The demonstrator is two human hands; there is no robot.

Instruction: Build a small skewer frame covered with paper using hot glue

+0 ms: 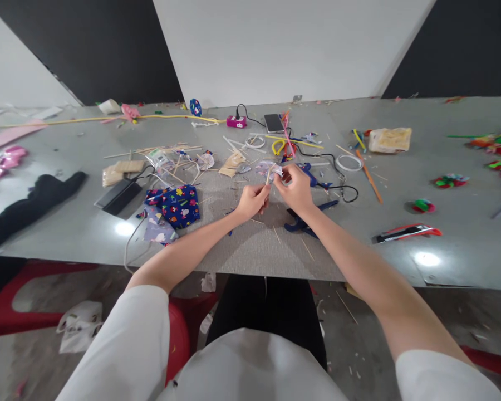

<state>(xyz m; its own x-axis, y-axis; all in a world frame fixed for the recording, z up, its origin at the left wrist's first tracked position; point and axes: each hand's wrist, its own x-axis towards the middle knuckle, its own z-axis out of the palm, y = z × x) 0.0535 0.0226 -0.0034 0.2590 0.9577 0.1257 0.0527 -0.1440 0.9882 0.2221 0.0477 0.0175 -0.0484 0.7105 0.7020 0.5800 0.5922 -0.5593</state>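
Between thumb and fingers my left hand (pixel 254 200) pinches a thin wooden stick (pixel 269 177), which points up and away. At the stick's upper end is a small pleated piece of pale printed fabric or paper (pixel 265 166). My right hand (pixel 294 184) has its fingertips closed on the right edge of that pleated piece. Right behind this hand lies a blue glue gun (pixel 308 172), partly hidden. Dark blue-handled pliers or scissors (pixel 303 223) rest under my right wrist. Left of my hands, a folded blue patterned cloth (pixel 181 206) lies with a lilac scrap (pixel 158 224).
An orange utility knife (pixel 409 233) lies at the right. Toward the back are a phone (pixel 274 123), a purple power adapter (pixel 236 121) and a white wire coil (pixel 349 162). Loose sticks (pixel 234 163) and a black box (pixel 119 196) sit left. The table's front edge (pixel 271 275) runs before my body.
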